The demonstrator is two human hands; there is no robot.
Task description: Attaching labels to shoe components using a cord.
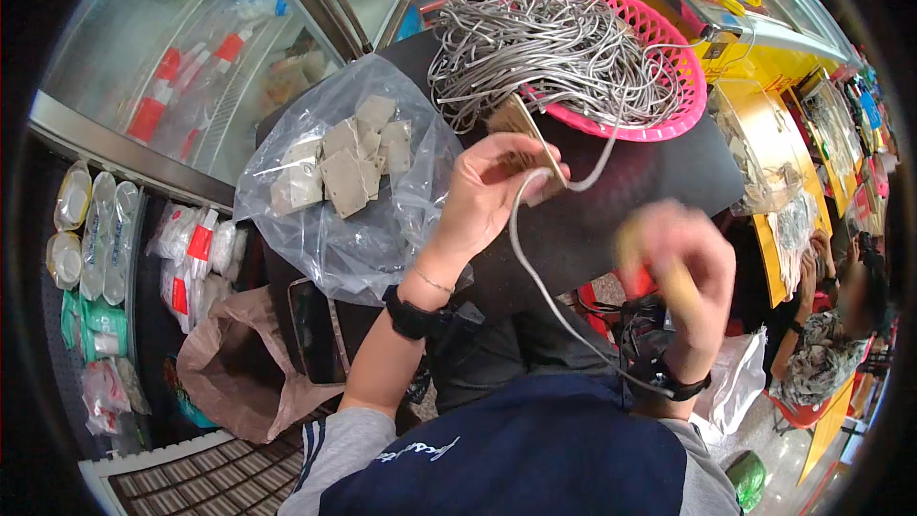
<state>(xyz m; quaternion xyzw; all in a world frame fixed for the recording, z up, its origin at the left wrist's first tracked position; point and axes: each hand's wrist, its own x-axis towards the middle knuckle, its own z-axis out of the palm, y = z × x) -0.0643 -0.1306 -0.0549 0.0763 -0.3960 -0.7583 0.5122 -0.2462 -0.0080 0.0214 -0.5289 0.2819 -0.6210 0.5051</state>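
Observation:
My left hand (pixel 484 193) pinches a small flat beige card (pixel 527 137) with its edge toward me. A light grey cord (pixel 535 285) passes at the card's lower end. One length loops up to the basket; the other hangs down toward my right wrist. Raised over the right front of the table, my right hand (pixel 690 272) is smeared by motion, its fingers bent, with yellow and red patches at them; whether it holds anything is unclear. Similar beige square cards (pixel 346 170) lie piled on a clear plastic bag (pixel 277 199). Grey cords (pixel 564 57) heap up in a pink basket (pixel 694 86).
The black tabletop (pixel 659 182) carries bag and basket. A brown paper bag (pixel 229 363) and a phone (pixel 318 330) sit at its left front. A glass-door cooler (pixel 181 48) stands left. Another person (pixel 831 344) sits at a yellow table on the right.

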